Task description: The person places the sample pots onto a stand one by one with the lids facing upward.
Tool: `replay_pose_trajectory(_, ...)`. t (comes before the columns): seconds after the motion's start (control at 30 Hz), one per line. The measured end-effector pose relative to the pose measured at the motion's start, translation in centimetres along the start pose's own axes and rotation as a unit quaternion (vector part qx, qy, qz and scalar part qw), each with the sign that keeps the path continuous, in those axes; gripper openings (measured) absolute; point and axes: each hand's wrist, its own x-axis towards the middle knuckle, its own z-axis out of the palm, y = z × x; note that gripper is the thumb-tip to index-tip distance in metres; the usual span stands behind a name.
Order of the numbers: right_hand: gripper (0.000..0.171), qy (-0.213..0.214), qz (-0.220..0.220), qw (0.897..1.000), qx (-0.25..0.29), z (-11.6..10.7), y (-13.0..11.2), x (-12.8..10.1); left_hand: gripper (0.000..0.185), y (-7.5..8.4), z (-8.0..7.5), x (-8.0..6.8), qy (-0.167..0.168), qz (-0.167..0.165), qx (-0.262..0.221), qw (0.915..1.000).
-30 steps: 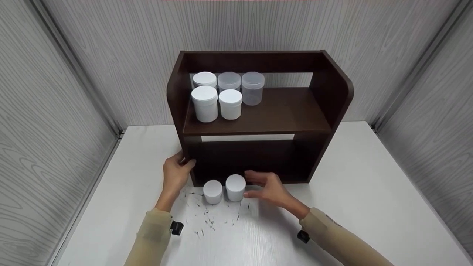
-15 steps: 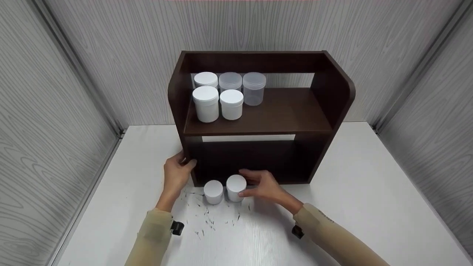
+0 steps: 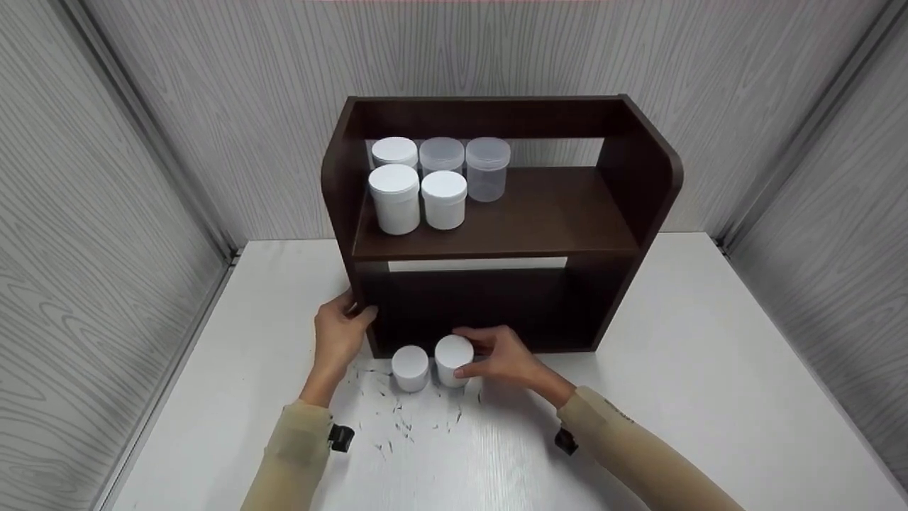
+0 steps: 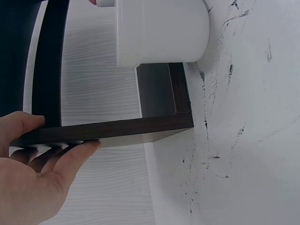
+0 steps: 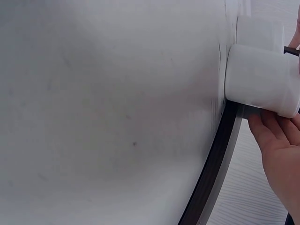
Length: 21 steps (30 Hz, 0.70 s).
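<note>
The right hand [image 3: 505, 360] curls around a white lidded jar [image 3: 453, 360], thumb in front, fingers behind. It looks light, rigid and smooth; grip mid-wall. The left hand [image 3: 338, 335] clasps the shelf's side panel [image 3: 342, 213].

Your right hand [image 3: 505, 358] closes thumb and fingers around the taller white jar [image 3: 453, 360], an opaque cylinder with a flat white lid, standing upright just in front of the dark brown shelf unit [image 3: 496, 241], at its lower opening. The shorter white jar [image 3: 410, 368], same form and also upright, stands touching or just beside the taller one, on its left, near the shelf unit's front left corner. Your left hand [image 3: 339, 333] grips the shelf unit's left side panel at its lower front edge.
</note>
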Motion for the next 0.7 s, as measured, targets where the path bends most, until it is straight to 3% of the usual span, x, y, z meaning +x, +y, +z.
replay_pose_trajectory(0.37,0.073,-0.002,-0.004,1.0,0.015,-0.26,0.32,-0.21,0.052,0.07,-0.1,0.07,-0.001,-0.002,0.0,1.0)
replay_pose_trajectory(0.7,0.072,0.006,0.004,1.0,-0.01,-0.44,0.29,-0.81,0.048,0.03,-0.1,0.09,0.006,0.002,0.008,0.9999)
